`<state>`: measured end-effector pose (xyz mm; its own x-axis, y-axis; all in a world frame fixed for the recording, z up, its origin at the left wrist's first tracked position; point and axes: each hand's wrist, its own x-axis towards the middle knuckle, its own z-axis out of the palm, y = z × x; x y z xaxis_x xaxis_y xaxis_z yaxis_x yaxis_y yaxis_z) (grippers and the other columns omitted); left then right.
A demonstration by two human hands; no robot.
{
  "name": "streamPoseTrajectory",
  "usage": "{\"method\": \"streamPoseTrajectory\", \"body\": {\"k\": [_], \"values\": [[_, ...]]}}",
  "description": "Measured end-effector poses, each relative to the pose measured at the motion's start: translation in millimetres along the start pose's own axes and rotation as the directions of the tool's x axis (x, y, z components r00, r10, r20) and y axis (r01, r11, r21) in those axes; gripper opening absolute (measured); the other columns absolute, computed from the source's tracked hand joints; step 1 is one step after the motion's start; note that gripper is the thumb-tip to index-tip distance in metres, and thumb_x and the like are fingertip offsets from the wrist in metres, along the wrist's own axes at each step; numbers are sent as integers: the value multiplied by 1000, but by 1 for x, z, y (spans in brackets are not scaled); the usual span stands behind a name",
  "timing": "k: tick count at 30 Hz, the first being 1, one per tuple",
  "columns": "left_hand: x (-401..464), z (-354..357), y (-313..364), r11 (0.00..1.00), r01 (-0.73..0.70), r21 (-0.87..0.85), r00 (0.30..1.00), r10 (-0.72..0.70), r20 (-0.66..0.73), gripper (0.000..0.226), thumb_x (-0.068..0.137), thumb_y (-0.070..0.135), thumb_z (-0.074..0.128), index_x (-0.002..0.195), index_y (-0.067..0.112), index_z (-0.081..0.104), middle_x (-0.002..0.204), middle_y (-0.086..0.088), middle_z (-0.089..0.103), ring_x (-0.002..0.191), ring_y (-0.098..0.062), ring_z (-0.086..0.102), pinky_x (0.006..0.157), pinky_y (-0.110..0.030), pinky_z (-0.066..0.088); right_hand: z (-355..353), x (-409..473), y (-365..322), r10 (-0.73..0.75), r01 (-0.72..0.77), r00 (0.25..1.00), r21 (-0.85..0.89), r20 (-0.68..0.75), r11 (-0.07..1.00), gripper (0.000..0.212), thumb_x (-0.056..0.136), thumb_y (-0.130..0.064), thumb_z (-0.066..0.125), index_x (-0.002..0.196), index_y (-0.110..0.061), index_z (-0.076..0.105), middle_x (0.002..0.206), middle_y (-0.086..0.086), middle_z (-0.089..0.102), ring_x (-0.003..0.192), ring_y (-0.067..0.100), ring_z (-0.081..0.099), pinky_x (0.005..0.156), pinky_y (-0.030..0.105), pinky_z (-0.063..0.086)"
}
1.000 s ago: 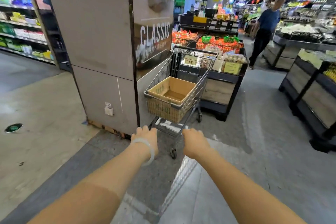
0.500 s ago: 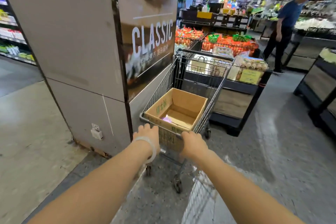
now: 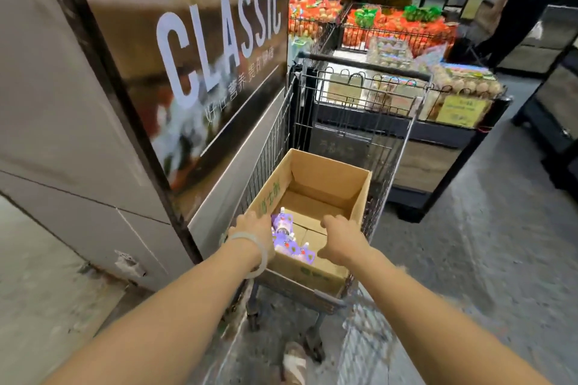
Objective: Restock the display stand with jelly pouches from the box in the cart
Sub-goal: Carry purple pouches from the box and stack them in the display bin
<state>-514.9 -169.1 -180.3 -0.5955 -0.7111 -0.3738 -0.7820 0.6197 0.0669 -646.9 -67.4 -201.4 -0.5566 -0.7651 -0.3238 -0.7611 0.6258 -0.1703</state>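
Both our hands are out over the near end of the cart (image 3: 353, 147): left hand (image 3: 255, 230) and right hand (image 3: 339, 236), fingers curled forward, whether around anything we cannot tell. Just beyond them, purple jelly pouches (image 3: 286, 236) lie in the open box (image 3: 328, 180). Farther on, the display stand (image 3: 403, 134) holds eggs.

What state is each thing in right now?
Brown cardboard box: open-topped, sitting in the cart, mostly empty.
Purple jelly pouches: lying in the box's near-left corner.
Grey wire shopping cart: upright beside the pillar.
Left hand: over the box's near-left edge.
Right hand: over the near edge.
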Motion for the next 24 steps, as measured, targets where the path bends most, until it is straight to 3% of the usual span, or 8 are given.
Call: {"method": "streamPoseTrajectory", "body": {"k": [9, 14, 18, 20, 22, 24], "values": [[179, 11, 2, 998, 54, 26, 982, -58, 178, 53, 84, 20, 60, 132, 17, 37, 133, -11, 38, 125, -31, 37, 98, -42, 41, 25, 177, 27, 15, -30, 988, 97, 153, 995, 46, 83, -20, 65, 125, -11, 46, 124, 11, 51, 113, 33, 50, 89, 37, 43], [249, 46, 5, 999, 29, 25, 951, -35, 309, 50, 82, 20, 61, 128, 15, 41, 134, -10, 40, 126, -32, 40, 101, -40, 41, 62, 235, 38, 66, -107, 966, 153, 249, 982, 40, 81, -12, 63, 120, -7, 56, 120, 9, 60, 111, 26, 57, 76, 27, 46], [283, 97, 7, 998, 70, 4, 875, -63, 480, 55, 84, 23, 60, 134, 16, 38, 136, -11, 40, 128, -31, 42, 102, -38, 41, 118, 261, 44, 82, -190, 919, 252, 386, 949, 48, 81, -11, 62, 127, -7, 47, 124, 12, 58, 112, 29, 56, 88, 34, 50], [296, 124, 8, 993, 121, -11, 816, -93, 571, 63, 83, 26, 65, 137, 16, 34, 138, -11, 40, 129, -31, 41, 100, -37, 41, 147, 268, 43, 87, -242, 885, 292, 458, 925, 45, 83, -15, 61, 126, -7, 50, 124, 12, 56, 113, 30, 55, 85, 30, 47], [308, 150, 9, 987, 161, -18, 760, -112, 640, 70, 82, 28, 68, 140, 13, 31, 140, -10, 41, 130, -29, 43, 99, -34, 42, 178, 271, 42, 101, -312, 846, 333, 524, 890, 32, 82, -20, 59, 113, -9, 59, 117, 12, 61, 110, 31, 58, 78, 27, 46], [317, 170, 10, 982, 187, -2, 716, -135, 685, 78, 82, 28, 69, 144, 11, 25, 143, -11, 39, 131, -27, 43, 102, -35, 42, 207, 273, 41, 131, -438, 793, 407, 595, 801, 35, 80, -20, 62, 113, -10, 58, 116, 10, 62, 110, 29, 59, 80, 26, 47]]}}
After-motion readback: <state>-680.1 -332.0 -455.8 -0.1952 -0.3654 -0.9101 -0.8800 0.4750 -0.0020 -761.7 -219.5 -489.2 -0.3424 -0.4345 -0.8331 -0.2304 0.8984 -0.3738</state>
